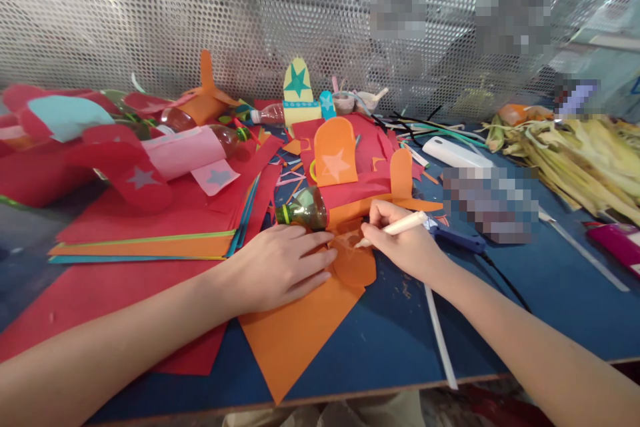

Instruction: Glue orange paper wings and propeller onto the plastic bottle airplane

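Right hand [407, 251]: one, fingers closed around a white pen [409, 221], tip at the orange wing [356, 270] just left of this hand. Left hand [277, 263]: one, laid flat, gripping nothing, fingertips at the wing's edge. Green bottle [306, 208]: just beyond left hand. Orange sheet [300, 333]: beneath left hand. Blue tool [461, 239]: right of right hand.
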`<action>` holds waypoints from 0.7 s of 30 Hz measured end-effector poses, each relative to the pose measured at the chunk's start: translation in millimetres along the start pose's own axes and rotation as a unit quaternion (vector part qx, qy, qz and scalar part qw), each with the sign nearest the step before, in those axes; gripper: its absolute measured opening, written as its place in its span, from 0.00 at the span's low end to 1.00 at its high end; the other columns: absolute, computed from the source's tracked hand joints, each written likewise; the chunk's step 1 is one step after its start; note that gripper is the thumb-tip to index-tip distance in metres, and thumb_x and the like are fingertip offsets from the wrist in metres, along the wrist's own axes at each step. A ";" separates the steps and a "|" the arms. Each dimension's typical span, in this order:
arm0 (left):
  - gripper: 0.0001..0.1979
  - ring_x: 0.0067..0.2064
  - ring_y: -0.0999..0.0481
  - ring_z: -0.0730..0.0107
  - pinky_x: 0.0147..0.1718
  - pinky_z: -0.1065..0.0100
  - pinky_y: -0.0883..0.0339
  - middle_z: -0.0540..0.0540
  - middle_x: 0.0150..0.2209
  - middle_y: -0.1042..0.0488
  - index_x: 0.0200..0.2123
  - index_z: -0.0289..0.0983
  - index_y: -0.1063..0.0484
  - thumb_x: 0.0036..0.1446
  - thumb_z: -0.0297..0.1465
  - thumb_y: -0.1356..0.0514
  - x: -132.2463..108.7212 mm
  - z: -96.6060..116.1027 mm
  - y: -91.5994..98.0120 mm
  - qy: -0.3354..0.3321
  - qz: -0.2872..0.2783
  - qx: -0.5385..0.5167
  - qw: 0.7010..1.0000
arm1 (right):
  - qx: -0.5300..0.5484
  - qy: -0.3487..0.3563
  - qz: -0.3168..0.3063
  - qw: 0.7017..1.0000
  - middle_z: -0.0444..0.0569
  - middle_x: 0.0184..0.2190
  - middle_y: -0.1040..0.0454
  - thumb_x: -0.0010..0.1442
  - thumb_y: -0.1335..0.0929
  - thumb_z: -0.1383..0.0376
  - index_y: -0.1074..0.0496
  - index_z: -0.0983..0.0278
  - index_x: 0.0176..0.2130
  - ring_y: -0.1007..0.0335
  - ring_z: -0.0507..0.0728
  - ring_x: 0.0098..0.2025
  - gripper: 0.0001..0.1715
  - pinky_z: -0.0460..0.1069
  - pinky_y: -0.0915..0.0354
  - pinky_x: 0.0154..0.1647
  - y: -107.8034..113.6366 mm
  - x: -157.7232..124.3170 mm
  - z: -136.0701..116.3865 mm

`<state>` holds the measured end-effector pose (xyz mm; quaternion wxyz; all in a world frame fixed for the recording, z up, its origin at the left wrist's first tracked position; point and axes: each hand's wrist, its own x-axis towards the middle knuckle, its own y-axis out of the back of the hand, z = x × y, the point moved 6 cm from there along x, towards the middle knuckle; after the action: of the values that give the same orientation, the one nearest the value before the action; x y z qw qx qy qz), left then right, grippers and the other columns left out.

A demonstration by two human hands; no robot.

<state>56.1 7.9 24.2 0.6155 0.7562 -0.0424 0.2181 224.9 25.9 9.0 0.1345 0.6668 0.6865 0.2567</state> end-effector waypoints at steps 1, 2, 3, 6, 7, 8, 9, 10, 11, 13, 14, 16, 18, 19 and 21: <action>0.16 0.34 0.23 0.65 0.33 0.63 0.28 0.41 0.48 0.22 0.45 0.36 0.25 0.66 0.33 0.52 0.1 0.1 0.1 0.000 0.001 0.001 1.000 | 0.002 -0.005 0.004 1.000 0.37 0.18 0.48 0.52 0.36 0.65 0.47 0.60 0.22 0.50 0.49 0.20 0.14 0.46 0.51 0.22 0.5 -0.1 0.6; 0.16 0.34 0.23 0.65 0.33 0.63 0.28 0.41 0.48 0.22 0.45 0.36 0.25 0.67 0.33 0.52 0.3 0.2 0.3 -0.001 0.003 0.002 1.000 | 0.006 -0.008 0.006 1.000 0.37 0.18 0.48 0.52 0.36 0.65 0.47 0.60 0.23 0.50 0.49 0.20 0.14 0.45 0.51 0.22 0.9 -0.2 1.1; 0.16 0.34 0.23 0.65 0.33 0.63 0.28 0.41 0.48 0.22 0.45 0.36 0.25 0.67 0.33 0.52 0.4 0.2 0.3 -0.001 0.003 0.002 1.000 | 0.008 -0.007 0.007 1.000 0.37 0.18 0.48 0.53 0.36 0.65 0.47 0.60 0.23 0.49 0.48 0.20 0.14 0.45 0.51 0.22 1.0 -0.3 1.2; 0.16 0.33 0.24 0.65 0.32 0.63 0.28 0.42 0.48 0.22 0.45 0.36 0.25 0.66 0.34 0.52 0.5 -0.4 -0.4 0.002 0.000 0.001 1.000 | 0.003 0.015 0.000 1.000 0.37 0.18 0.48 0.53 0.36 0.66 0.47 0.60 0.23 0.50 0.48 0.20 0.14 0.45 0.51 0.22 0.6 -0.3 -1.1; 0.16 0.33 0.24 0.65 0.31 0.63 0.28 0.42 0.48 0.22 0.45 0.36 0.25 0.66 0.34 0.52 0.4 -0.6 -0.4 0.003 0.000 0.002 1.000 | -0.002 0.021 0.000 1.000 0.36 0.18 0.49 0.53 0.36 0.66 0.47 0.60 0.22 0.51 0.48 0.20 0.14 0.45 0.52 0.22 0.7 -0.3 -1.8; 0.16 0.33 0.24 0.65 0.32 0.63 0.28 0.41 0.48 0.22 0.45 0.37 0.25 0.66 0.34 0.52 0.3 -0.6 -0.5 0.003 0.000 0.004 1.000 | -0.005 0.023 0.002 1.000 0.36 0.18 0.49 0.53 0.36 0.66 0.47 0.60 0.22 0.51 0.48 0.20 0.14 0.45 0.52 0.21 1.0 -0.2 -1.9; 0.16 0.33 0.24 0.65 0.32 0.63 0.28 0.41 0.48 0.22 0.45 0.36 0.25 0.66 0.34 0.52 0.1 -0.6 -0.5 0.002 0.000 0.005 1.000 | -0.005 0.020 0.007 1.000 0.37 0.18 0.48 0.53 0.36 0.65 0.47 0.60 0.22 0.51 0.48 0.20 0.14 0.45 0.52 0.21 1.5 -0.1 -1.5; 0.16 0.34 0.24 0.65 0.32 0.63 0.28 0.41 0.47 0.22 0.45 0.36 0.25 0.66 0.34 0.52 -0.1 -0.3 -0.5 0.000 0.000 0.006 1.000 | -0.003 0.015 0.011 1.000 0.37 0.18 0.48 0.53 0.36 0.65 0.47 0.60 0.22 0.50 0.48 0.20 0.14 0.45 0.51 0.21 2.0 0.0 -0.8; 0.16 0.34 0.23 0.65 0.33 0.63 0.28 0.40 0.47 0.22 0.45 0.36 0.26 0.66 0.33 0.52 -0.3 0.0 -0.4 -0.002 0.001 0.007 1.000 | 0.001 0.010 0.014 1.000 0.37 0.18 0.48 0.53 0.36 0.65 0.47 0.60 0.23 0.50 0.48 0.20 0.14 0.45 0.51 0.21 2.3 0.1 -0.1; 0.16 0.34 0.23 0.65 0.33 0.63 0.28 0.40 0.47 0.22 0.45 0.36 0.26 0.66 0.33 0.51 -0.5 0.2 -0.8 -0.004 -0.001 0.006 1.000 | 0.004 0.006 0.011 1.000 0.36 0.18 0.48 0.52 0.36 0.65 0.47 0.60 0.23 0.50 0.48 0.20 0.13 0.45 0.51 0.22 1.7 0.4 0.6; 0.16 0.34 0.23 0.65 0.33 0.63 0.28 0.40 0.47 0.22 0.45 0.36 0.26 0.66 0.33 0.51 -0.5 0.3 -0.8 -0.004 -0.001 0.005 1.000 | 0.002 0.007 0.008 1.000 0.36 0.18 0.48 0.52 0.36 0.65 0.47 0.60 0.23 0.50 0.48 0.20 0.13 0.45 0.51 0.21 1.3 0.6 0.5; 0.16 0.34 0.24 0.65 0.33 0.63 0.28 0.40 0.47 0.22 0.45 0.36 0.25 0.66 0.33 0.51 -0.4 0.4 -0.6 -0.004 0.001 0.006 1.000 | -0.001 0.007 0.008 1.000 0.36 0.18 0.48 0.52 0.36 0.65 0.47 0.60 0.23 0.50 0.48 0.20 0.13 0.45 0.51 0.21 1.3 1.0 0.5; 0.16 0.34 0.24 0.65 0.32 0.63 0.28 0.40 0.47 0.22 0.45 0.36 0.25 0.66 0.33 0.52 -0.5 0.6 -0.4 -0.006 0.003 0.006 1.000 | 0.001 0.003 0.017 1.000 0.37 0.18 0.48 0.52 0.36 0.64 0.47 0.60 0.22 0.50 0.48 0.20 0.13 0.45 0.51 0.21 2.5 1.2 0.7; 0.16 0.34 0.24 0.65 0.32 0.63 0.28 0.40 0.47 0.22 0.45 0.36 0.25 0.67 0.33 0.52 -0.6 0.6 -0.3 -0.007 0.003 0.006 1.000 | 0.003 0.002 0.021 1.000 0.37 0.18 0.48 0.52 0.37 0.64 0.47 0.60 0.22 0.50 0.48 0.20 0.13 0.45 0.51 0.21 3.0 1.2 0.8; 0.16 0.34 0.24 0.64 0.32 0.62 0.28 0.40 0.47 0.22 0.45 0.36 0.25 0.67 0.33 0.52 -0.8 0.4 -0.5 -0.007 0.002 0.005 1.000 | 0.003 0.001 0.022 1.000 0.37 0.18 0.48 0.51 0.36 0.64 0.47 0.60 0.22 0.50 0.48 0.20 0.13 0.45 0.52 0.21 3.3 1.1 0.9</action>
<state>55.6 7.5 23.3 0.6112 0.7603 -0.0473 0.2147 228.1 27.1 10.2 0.1261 0.6822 0.6723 0.2583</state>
